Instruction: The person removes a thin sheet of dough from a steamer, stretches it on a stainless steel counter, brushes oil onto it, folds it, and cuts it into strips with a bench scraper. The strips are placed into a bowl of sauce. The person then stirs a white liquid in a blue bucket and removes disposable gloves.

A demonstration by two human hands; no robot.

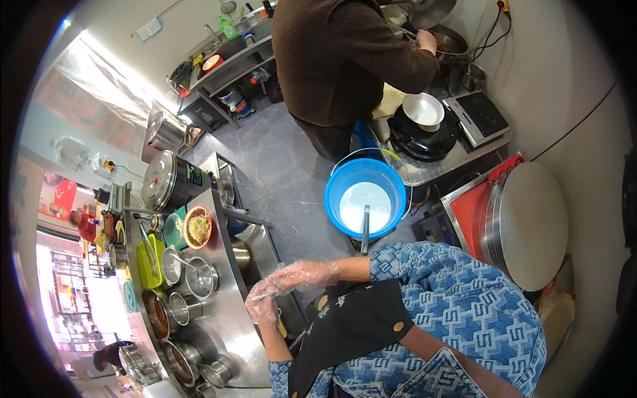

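Clear, crinkled plastic gloves cover both my hands, which meet in front of my black apron near the edge of the steel counter. My right hand reaches across from the right, its fingertips against my left hand. The overlap and the film's glare hide how the fingers lie. No tool shows in either hand. Closest on the counter are a steel bowl with a utensil in it and an orange-rimmed bowl of noodle-like food with green bits.
On the right stands a blue bucket of white liquid, a handle sticking out. Ahead, a person in a brown fleece works over a pot. A round griddle is at far right. Steel pots and a green basket line the counter.
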